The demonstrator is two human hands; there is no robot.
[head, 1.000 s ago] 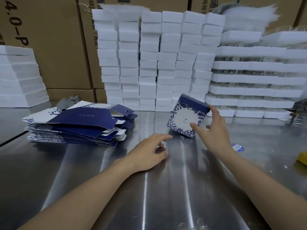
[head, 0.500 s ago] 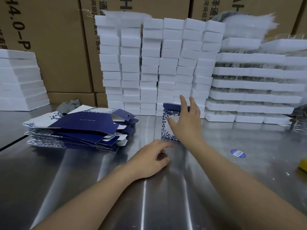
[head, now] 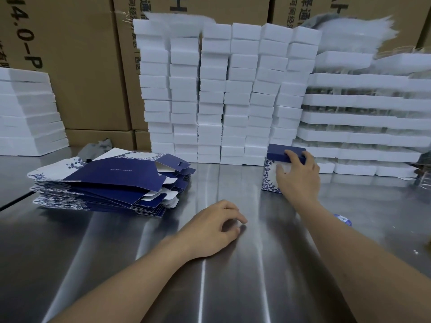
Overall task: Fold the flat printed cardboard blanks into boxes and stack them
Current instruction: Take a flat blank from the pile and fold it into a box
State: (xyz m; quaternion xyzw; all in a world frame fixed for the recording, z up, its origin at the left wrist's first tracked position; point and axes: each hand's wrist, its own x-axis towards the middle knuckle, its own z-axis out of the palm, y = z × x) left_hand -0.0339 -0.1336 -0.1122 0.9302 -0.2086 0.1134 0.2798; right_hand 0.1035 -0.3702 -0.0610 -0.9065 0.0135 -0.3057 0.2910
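A folded blue-and-white floral box [head: 270,173] stands upright on the steel table [head: 116,252], right in front of the white foam stacks. My right hand [head: 297,176] grips it from the near side, fingers curled over its dark blue top edge. My left hand [head: 214,227] rests on the table nearer to me, fingers loosely curled, holding nothing. A pile of flat printed blanks [head: 109,183] lies at the left, dark blue with white floral ends.
Tall columns of white foam blocks [head: 224,89] line the back. Wider white trays [head: 363,117] are stacked at the right and more white slabs [head: 28,113] at the far left. Brown cartons [head: 77,54] stand behind. A small blue sticker [head: 342,219] lies by my right forearm.
My right hand carried the tilted box away from me, stood it upright by the foam stacks and shifted its grip to the top edge. My left hand stayed put.
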